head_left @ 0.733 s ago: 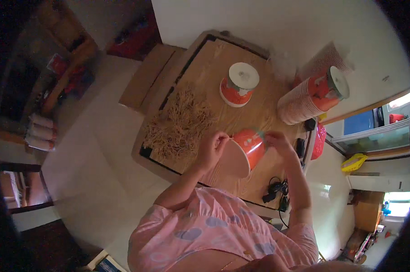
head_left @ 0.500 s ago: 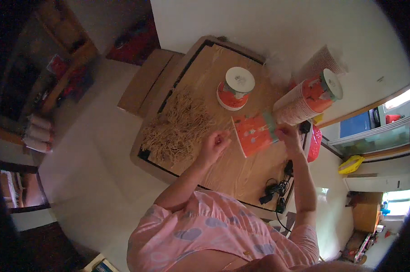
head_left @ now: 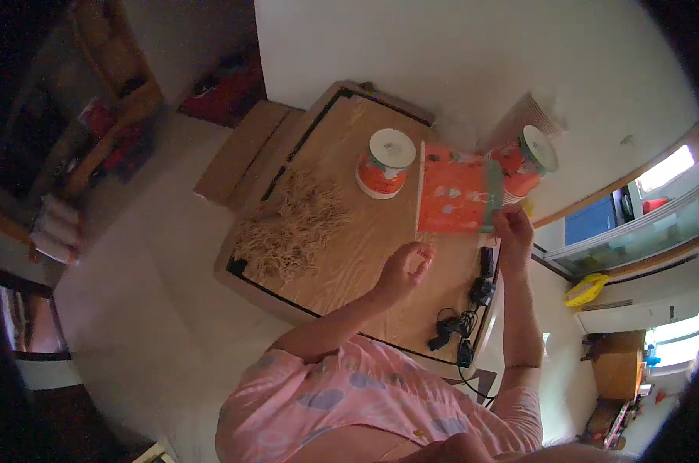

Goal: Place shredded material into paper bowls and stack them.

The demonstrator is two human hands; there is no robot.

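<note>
My right hand [head_left: 511, 230] grips the lower right corner of a flat orange-red paper sleeve [head_left: 453, 197] and holds it up over the wooden table [head_left: 365, 255]. My left hand [head_left: 406, 270] hovers below the sleeve, apart from it, fingers curled in with nothing visible in them. Behind the sleeve stands a red paper tub with a white lid [head_left: 385, 162]. A stack of similar red tubs with a lid [head_left: 528, 158] lies tilted at the table's far right, just past my right hand.
A heap of pale straw-like shreds [head_left: 291, 228] covers the table's left part. Black cables and plugs [head_left: 461, 324] lie at the near right edge. Flat cardboard [head_left: 241, 154] lies left of the table on the floor. Shelves [head_left: 102, 139] stand at far left.
The orange-red paper piece, held rounded by both hands near my body, went up and right and now looks flat. My left hand has let go of it.
</note>
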